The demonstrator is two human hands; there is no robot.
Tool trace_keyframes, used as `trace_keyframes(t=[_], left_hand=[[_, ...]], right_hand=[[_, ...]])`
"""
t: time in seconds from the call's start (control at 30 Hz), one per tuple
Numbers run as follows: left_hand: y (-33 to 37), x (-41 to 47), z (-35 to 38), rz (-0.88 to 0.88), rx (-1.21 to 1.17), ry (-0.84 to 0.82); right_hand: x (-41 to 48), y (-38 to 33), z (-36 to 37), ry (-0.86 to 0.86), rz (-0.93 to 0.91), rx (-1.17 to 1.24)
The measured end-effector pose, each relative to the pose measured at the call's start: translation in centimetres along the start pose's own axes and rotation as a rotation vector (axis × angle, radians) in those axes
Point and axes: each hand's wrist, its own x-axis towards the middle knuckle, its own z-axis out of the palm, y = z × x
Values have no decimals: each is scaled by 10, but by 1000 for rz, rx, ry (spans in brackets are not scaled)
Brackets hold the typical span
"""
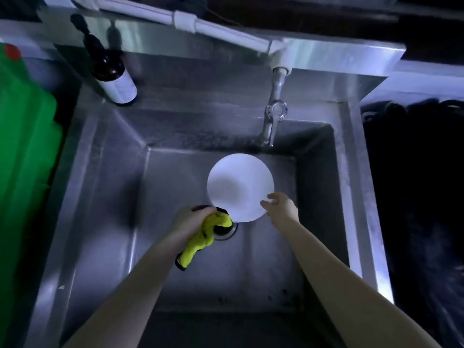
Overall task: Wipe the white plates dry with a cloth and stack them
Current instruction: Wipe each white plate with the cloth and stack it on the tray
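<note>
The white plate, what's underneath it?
The steel sink floor, with the drain poking out beneath its lower edge. The plate and the yellow cloth cover the rest of the drain.

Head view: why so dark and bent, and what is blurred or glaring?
In the head view, light is dim and bluish; the white plate glares, detail washed out; the sink rim bows from the wide lens; the dark right edge is smeared; the yellow cloth looks fairly sharp.

The plate (239, 187) is plain white; the cloth (200, 239) below it is bright yellow-green with a dark edge. The sink (100, 197) is steel grey. Upper left, the bottle (110, 71) is dark brown with a white label; the left-edge container (25, 146) is green, its cap (11, 52) seemingly red.
</note>
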Motion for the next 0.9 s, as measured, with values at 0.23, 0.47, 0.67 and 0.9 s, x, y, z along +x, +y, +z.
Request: trace_keyframes(t=[0.23,0.47,0.67,0.9], left_hand=[[28,68,5,194,150,184],[27,92,8,184,105,210],[18,91,-1,229,53,171],[16,90,-10,231,-18,96]], right_hand=[[56,4,23,95,50,-104],[79,11,34,230,186,83],[85,17,30,201,226,230],[73,24,25,157,159,349]])
